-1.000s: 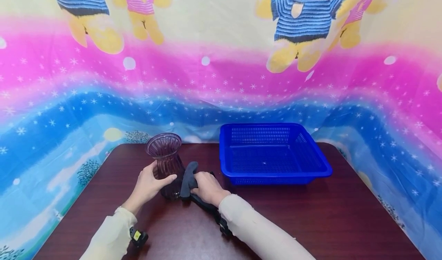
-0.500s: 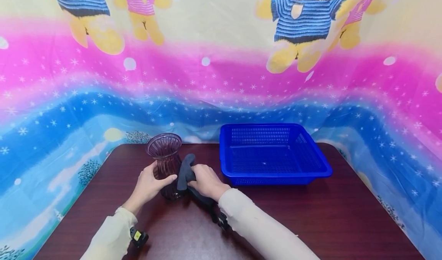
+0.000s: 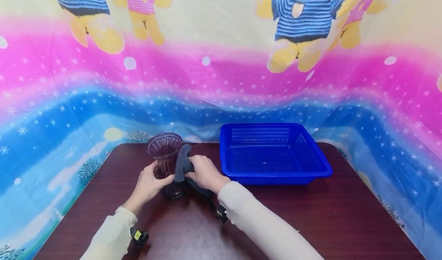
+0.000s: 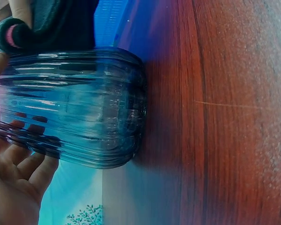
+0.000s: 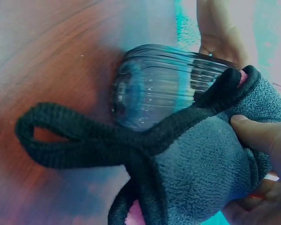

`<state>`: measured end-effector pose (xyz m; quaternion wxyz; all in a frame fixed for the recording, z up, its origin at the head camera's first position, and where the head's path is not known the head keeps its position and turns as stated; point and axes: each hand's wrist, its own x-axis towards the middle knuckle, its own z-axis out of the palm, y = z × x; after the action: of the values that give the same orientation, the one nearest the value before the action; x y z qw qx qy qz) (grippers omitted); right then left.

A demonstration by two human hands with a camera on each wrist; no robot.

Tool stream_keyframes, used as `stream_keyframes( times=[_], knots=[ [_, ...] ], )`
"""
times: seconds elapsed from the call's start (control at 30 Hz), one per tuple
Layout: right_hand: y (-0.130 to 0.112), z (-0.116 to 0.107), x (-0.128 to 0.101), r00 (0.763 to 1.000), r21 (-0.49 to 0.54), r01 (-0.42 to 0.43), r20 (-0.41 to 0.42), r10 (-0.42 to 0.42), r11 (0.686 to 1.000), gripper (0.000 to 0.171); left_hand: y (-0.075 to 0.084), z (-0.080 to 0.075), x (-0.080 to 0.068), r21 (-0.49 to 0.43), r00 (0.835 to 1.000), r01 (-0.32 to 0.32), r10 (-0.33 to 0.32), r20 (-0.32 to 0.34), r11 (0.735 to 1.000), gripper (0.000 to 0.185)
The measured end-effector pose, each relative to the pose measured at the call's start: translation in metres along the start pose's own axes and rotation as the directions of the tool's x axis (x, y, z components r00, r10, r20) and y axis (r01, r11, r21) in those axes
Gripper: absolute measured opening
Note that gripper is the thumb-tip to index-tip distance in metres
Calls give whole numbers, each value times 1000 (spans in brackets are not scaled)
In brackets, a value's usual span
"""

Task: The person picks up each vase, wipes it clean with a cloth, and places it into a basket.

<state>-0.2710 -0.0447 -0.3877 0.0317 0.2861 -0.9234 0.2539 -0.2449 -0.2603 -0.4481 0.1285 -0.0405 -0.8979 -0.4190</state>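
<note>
A purple-tinted ribbed glass vase (image 3: 165, 164) with a flared rim stands upright on the table. My left hand (image 3: 149, 185) grips it from the left, thumb across the near side and fingers behind, seen through the glass in the left wrist view. Folded in my right hand (image 3: 206, 172) is a dark grey cleaning cloth (image 3: 183, 164), pressed to the vase's right side below the rim. In the right wrist view the cloth (image 5: 201, 164) shows a fuzzy face, black edging, a hanging loop and a bit of pink. The vase's base (image 4: 131, 108) is on the wood.
A blue plastic basket (image 3: 272, 174) with perforated walls stands at the back right of the dark wooden table (image 3: 310, 221). Behind the table hangs a patterned curtain (image 3: 221, 79) with printed bears. Each wrist wears a small black camera (image 3: 139, 237).
My right hand has slid the cloth upward along the vase's right side, from near the base to just below the rim. The left hand and the vase have stayed in place.
</note>
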Motion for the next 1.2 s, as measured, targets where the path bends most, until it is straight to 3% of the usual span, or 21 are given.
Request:
stream_keyframes(
  times=[0.47, 1.2],
  knots=[
    [-5, -8, 3, 1000, -17, 21, -21, -22, 1000, 23, 0, 0, 0, -18, 1000, -2, 2, 5, 1000, 59],
    [6, 12, -5, 1000, -24, -30, -2, 30, 999, 26, 0, -1, -1, -9, 1000, 1, -1, 8, 1000, 67]
  ],
)
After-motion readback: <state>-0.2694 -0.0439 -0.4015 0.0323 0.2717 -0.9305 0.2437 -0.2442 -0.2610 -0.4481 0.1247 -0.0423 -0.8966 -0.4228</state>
